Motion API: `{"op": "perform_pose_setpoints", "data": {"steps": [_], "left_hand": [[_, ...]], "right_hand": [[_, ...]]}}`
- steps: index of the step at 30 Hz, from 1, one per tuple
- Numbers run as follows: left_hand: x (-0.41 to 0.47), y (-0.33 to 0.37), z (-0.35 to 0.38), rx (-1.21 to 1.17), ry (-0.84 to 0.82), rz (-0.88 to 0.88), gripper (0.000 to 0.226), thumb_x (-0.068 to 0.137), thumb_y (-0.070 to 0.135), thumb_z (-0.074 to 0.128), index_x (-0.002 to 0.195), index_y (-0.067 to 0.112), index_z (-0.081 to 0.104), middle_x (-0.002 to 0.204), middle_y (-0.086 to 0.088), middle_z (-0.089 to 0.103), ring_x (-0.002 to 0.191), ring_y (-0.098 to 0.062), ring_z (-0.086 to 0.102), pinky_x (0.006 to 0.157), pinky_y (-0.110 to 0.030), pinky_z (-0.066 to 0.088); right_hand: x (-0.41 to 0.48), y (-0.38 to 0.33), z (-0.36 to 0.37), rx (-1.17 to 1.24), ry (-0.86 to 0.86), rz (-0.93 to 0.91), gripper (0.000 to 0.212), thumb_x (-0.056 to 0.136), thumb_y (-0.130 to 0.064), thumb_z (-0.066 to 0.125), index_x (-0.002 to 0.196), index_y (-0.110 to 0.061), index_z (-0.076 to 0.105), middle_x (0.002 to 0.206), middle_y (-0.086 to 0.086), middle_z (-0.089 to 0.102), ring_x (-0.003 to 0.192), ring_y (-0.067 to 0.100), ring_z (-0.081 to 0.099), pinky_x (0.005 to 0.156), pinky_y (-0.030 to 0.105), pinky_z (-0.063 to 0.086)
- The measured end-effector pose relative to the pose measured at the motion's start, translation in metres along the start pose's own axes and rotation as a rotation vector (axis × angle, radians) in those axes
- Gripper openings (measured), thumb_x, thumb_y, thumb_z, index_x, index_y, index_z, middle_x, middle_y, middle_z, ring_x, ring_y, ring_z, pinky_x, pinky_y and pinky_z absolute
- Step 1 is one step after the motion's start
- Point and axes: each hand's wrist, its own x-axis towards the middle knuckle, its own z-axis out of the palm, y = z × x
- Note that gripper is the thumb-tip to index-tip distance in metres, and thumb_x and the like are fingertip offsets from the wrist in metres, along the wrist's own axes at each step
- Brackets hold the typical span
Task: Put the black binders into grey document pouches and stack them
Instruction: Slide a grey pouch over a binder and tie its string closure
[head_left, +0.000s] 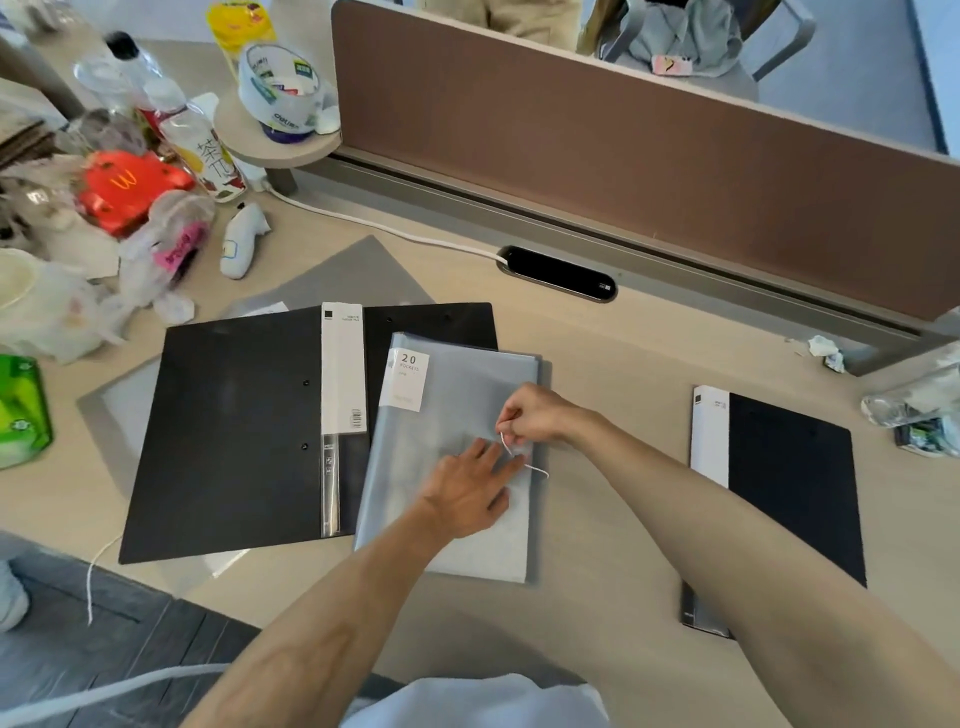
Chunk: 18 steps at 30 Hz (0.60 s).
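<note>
A grey document pouch (467, 395) with a white "20 pockets" label lies in the middle of the desk, overlapping a black binder (234, 426) with a white spine label. My left hand (467, 488) presses flat on the pouch's lower half. My right hand (530, 415) pinches a thin white closure string (511, 449) at the pouch's right side. A second black binder (789, 483) lies at the right, apart from both hands. Another grey pouch (358, 275) lies under the left binder, with corners showing behind and to the left.
Bottles, a tape roll (283, 88), plastic bags and a red box (124, 187) crowd the left back of the desk. A brown partition (623, 156) closes the far side, with a black cable port (558, 273) and a white cable. Crumpled plastic lies at the right edge.
</note>
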Motion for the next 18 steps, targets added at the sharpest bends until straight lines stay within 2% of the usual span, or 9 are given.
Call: {"op": "perform_pose_setpoints", "data": {"steps": [4,5,10,14,18], "left_hand": [[-0.005,-0.004,0.005,0.028,0.045,0.038,0.049,0.082,0.037,0.032,0.126,0.025,0.052,0.111,-0.003,0.06,0.1,-0.024,0.056,0.05,-0.031,0.048],[-0.006,-0.005,0.007,0.035,0.064,0.06,0.048,0.08,0.037,0.035,0.122,0.026,0.055,0.105,-0.002,0.061,0.094,-0.023,0.059,0.049,-0.029,0.048],[-0.01,-0.01,0.017,0.012,0.159,0.125,0.054,0.076,0.03,0.048,0.129,0.022,0.048,0.103,-0.006,0.059,0.09,-0.027,0.056,0.079,-0.037,0.053],[-0.011,-0.01,0.019,0.005,0.163,0.12,0.055,0.078,0.03,0.047,0.132,0.021,0.048,0.103,-0.008,0.059,0.092,-0.027,0.057,0.082,-0.038,0.052],[-0.011,-0.013,0.022,0.0,0.181,0.114,0.055,0.079,0.029,0.046,0.132,0.018,0.049,0.103,-0.007,0.059,0.091,-0.027,0.055,0.083,-0.037,0.05]], "right_hand": [[-0.004,0.009,-0.001,0.036,0.019,-0.004,0.012,0.088,-0.007,0.061,0.081,-0.009,0.07,0.076,0.007,0.07,0.06,0.008,0.059,0.07,0.025,0.05],[-0.005,0.011,0.0,0.044,0.016,-0.009,0.011,0.087,-0.006,0.061,0.083,-0.008,0.071,0.077,0.008,0.07,0.059,0.007,0.058,0.07,0.024,0.049],[-0.008,0.014,0.003,0.014,-0.001,-0.061,0.009,0.081,-0.007,0.067,0.087,-0.012,0.072,0.083,0.002,0.073,0.082,0.012,0.065,0.084,0.027,0.05],[-0.011,0.015,0.002,-0.09,0.055,-0.11,0.01,0.084,-0.016,0.065,0.09,-0.014,0.072,0.096,0.002,0.073,0.086,0.013,0.062,0.078,0.024,0.045],[-0.012,0.016,0.002,-0.163,0.068,-0.105,0.01,0.083,-0.02,0.066,0.09,-0.015,0.072,0.099,0.002,0.072,0.089,0.016,0.063,0.076,0.025,0.045]]}}
